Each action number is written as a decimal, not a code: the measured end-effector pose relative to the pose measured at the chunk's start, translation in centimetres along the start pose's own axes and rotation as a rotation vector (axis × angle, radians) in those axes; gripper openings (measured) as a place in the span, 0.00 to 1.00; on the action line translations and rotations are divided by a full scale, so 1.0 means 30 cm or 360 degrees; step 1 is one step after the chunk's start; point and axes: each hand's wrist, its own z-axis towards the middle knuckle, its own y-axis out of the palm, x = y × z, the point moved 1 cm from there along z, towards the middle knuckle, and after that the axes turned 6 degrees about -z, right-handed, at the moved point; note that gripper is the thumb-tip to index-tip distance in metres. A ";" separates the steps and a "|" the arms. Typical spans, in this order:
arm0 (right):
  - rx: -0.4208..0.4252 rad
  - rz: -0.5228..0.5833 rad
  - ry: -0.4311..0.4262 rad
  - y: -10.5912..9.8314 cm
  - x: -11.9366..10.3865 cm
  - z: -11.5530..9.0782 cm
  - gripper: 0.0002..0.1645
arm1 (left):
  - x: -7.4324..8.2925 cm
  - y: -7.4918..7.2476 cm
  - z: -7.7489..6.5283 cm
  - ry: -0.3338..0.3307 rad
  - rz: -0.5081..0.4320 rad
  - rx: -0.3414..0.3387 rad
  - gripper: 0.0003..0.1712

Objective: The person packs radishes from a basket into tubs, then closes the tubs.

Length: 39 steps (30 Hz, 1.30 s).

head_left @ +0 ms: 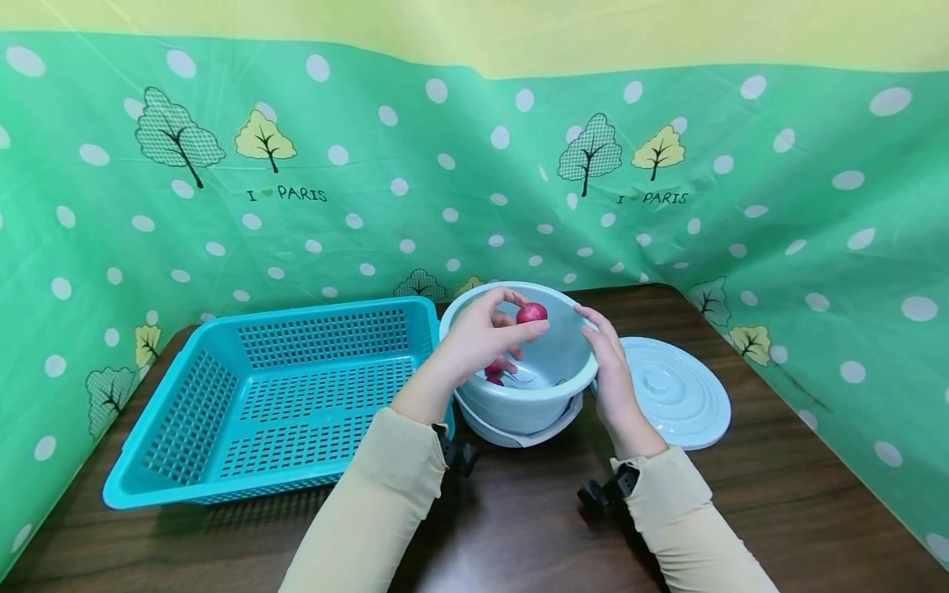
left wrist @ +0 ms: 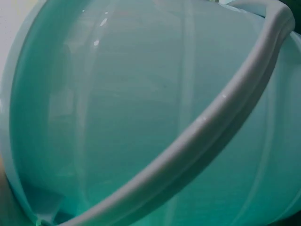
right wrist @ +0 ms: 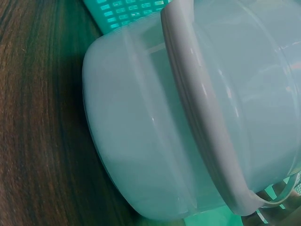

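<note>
My left hand (head_left: pixel 474 333) is over the mouth of a pale blue bucket (head_left: pixel 511 412), pinching a small, round, purplish-red object (head_left: pixel 531 313) between thumb and fingers. Its exact kind is unclear. More red pieces (head_left: pixel 493 372) lie lower in the bucket, partly hidden by the fingers. At the bucket's right side, my right hand (head_left: pixel 614 379) grips the rim, fingertips over the edge. Only the bucket's outer wall (left wrist: pixel 127 94) and its lowered grey handle (left wrist: pixel 202 122) fill the left wrist view. The right wrist view shows the tilted bucket's wall (right wrist: pixel 136 127) and handle (right wrist: pixel 202 103), without the hand.
Left of the bucket stands a teal perforated basket (head_left: pixel 255 486), close to its side. A round pale blue lid (head_left: pixel 678 395) lies on the dark wooden table (head_left: pixel 519 527) at the right. A green dotted curtain (head_left: pixel 445 206) hangs behind the table and along its sides.
</note>
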 end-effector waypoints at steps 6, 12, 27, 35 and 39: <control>0.0001 0.0010 0.0005 -0.002 0.000 0.000 0.30 | 0.001 0.004 0.000 -0.0009 0.0017 0.0000 0.27; 0.0012 0.0011 -0.0004 -0.002 0.006 0.001 0.30 | -0.002 0.008 0.001 -0.0033 0.0049 0.0019 0.27; 0.0009 0.0009 -0.0042 -0.002 0.006 0.004 0.30 | -0.005 0.009 0.011 -0.0066 0.0174 0.0040 0.26; 0.0003 0.0006 -0.0025 -0.004 0.005 0.003 0.30 | 0.001 0.012 0.006 -0.0055 0.0186 0.0057 0.25; -0.0005 0.0020 -0.0022 -0.005 0.006 0.003 0.30 | 0.002 0.013 0.006 -0.0062 0.0215 0.0058 0.22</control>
